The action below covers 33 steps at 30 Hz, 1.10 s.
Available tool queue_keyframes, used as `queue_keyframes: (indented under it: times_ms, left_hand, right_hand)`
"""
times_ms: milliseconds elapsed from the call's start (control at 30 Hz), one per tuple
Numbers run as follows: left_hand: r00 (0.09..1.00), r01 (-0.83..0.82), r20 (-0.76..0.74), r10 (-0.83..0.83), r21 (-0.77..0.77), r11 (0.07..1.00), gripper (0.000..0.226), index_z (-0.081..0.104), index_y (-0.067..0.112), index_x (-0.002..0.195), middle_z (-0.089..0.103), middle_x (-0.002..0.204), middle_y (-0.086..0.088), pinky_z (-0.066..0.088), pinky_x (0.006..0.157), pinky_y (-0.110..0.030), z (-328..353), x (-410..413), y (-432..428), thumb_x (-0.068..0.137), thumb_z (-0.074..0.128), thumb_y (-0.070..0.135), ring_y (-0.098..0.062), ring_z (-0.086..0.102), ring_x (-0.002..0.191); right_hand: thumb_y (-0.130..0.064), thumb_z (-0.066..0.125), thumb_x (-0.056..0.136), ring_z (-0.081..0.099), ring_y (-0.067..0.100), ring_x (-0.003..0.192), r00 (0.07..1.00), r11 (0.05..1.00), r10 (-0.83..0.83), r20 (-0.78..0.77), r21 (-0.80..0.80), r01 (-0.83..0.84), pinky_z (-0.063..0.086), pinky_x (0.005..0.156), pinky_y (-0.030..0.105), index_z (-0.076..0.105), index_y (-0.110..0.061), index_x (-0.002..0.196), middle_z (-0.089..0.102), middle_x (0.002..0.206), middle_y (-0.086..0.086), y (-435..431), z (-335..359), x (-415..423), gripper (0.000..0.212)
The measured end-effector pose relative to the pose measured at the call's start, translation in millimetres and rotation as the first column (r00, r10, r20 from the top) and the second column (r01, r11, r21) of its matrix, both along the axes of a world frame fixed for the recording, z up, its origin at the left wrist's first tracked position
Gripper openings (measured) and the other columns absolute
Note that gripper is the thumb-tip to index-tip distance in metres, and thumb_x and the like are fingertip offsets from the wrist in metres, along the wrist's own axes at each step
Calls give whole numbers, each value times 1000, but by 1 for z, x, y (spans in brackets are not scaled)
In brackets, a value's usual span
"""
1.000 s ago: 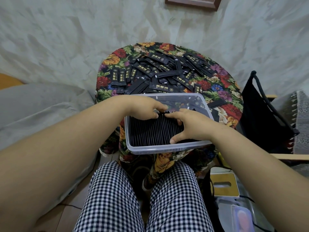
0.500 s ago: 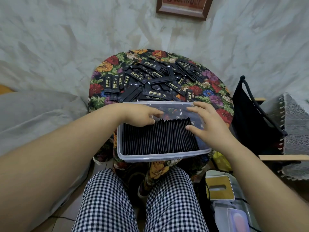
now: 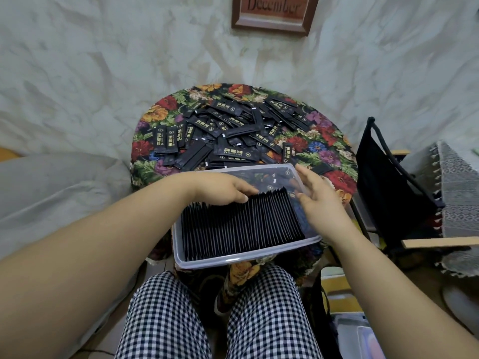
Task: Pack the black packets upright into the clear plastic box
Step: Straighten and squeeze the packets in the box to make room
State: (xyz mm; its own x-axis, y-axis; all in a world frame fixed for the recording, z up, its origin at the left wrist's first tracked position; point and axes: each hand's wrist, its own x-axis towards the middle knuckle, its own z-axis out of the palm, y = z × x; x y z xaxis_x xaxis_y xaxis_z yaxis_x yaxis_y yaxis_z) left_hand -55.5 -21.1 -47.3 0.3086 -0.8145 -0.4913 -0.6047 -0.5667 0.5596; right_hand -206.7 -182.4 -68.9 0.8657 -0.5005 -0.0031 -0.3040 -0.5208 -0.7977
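Glossy black packets [image 3: 241,226] ribbed inside clear plastic box [image 3: 233,260].

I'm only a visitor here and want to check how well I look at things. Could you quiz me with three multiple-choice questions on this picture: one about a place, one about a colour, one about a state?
1. Where does the heap of loose black packets lie?
A. on the round flowered table, behind the clear plastic box
B. in a drawer
C. on a wall shelf

2. What colour is the wooden frame of the December sign?
A. white
B. brown
C. green

3. What does the right hand hold?
A. one packet
B. a lid
C. nothing

Answers:
1 A: the heap covers the tabletop beyond the box's far wall.
2 B: the frame on the wall is brown.
3 C: its fingers are spread and empty.
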Motion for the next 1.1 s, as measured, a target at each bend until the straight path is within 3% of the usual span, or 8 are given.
queue_keyframes:
  times_ms: [233,400,567,667,1000,1100]
  left_hand:
    - [997,-65,-52,60,-99,993,48,30,20,147,34,150,9,18,102,-14,5,-4,-22,101,41,17,-7,33,135]
    - [998,-21,-63,14,-103,994,46,37,23,144,35,149,8,19,108,-20,-3,-7,-39,99,45,19,-8,33,136]
    - [993,-19,-118,6,-112,994,49,34,21,145,38,148,7,22,108,-19,-5,-4,-42,98,47,15,-7,35,134]
    - [993,-8,-120,-5,-110,994,55,27,21,148,33,151,5,21,110,-22,-8,-7,-49,98,49,16,-9,31,137]
    - [996,-15,-86,5,-123,992,49,37,23,143,40,147,4,26,112,-30,-13,-7,-55,96,50,17,-11,39,132]
    - [997,-40,-71,30,-134,990,51,30,20,147,35,151,3,23,110,-23,-3,-11,-47,98,47,18,-10,35,135]
  right_hand:
    - [5,42,94,46,9,127,998,997,-32,55,77,27,36,110,34,40,-24,142,47,126,-17,-1,-1,6,56]
    - [1,45,95,41,5,127,999,999,-21,27,43,19,31,100,20,38,-26,144,45,135,-14,-5,-3,6,56]
    - [0,45,95,41,6,131,999,998,-12,38,54,10,32,106,23,40,-24,143,46,143,-9,-6,-5,8,54]
    - [-5,46,97,40,2,126,999,997,-13,47,73,9,31,102,20,40,-23,143,47,139,-11,-5,-3,8,50]
    - [-4,46,97,37,-3,119,998,995,-45,47,86,41,28,97,16,41,-21,142,45,126,-16,1,4,6,49]
    - [0,45,96,34,-4,119,999,997,-36,26,70,34,27,97,15,39,-21,144,42,125,-17,2,6,5,52]
